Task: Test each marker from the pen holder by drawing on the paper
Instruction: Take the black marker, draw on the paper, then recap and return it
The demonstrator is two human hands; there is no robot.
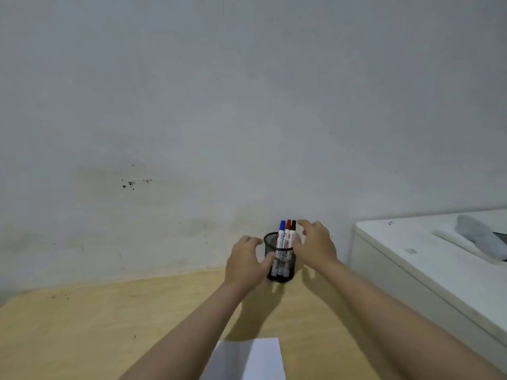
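Pen holder: a round black wire-mesh cup stands upright at the far edge of the light wooden bench, close to the grey wall.
Markers: three white markers stand side by side in the cup, caps up. One has a blue cap, one a red cap, one a black cap. The blue one is on the left and the black one on the right.
Left hand: it is curled around the left side of the cup, thumb touching the mesh near the front. It looks like it is holding the cup.
Right hand: fingers spread wide and holding nothing. It sits just beside the black-capped marker, fingertips near the cap. I cannot tell if it touches.
Paper: a white sheet lies flat at the near edge of the bench, between the two arms, well apart from the cup.
Side: a white cabinet stands to the right with a grey cloth on top.
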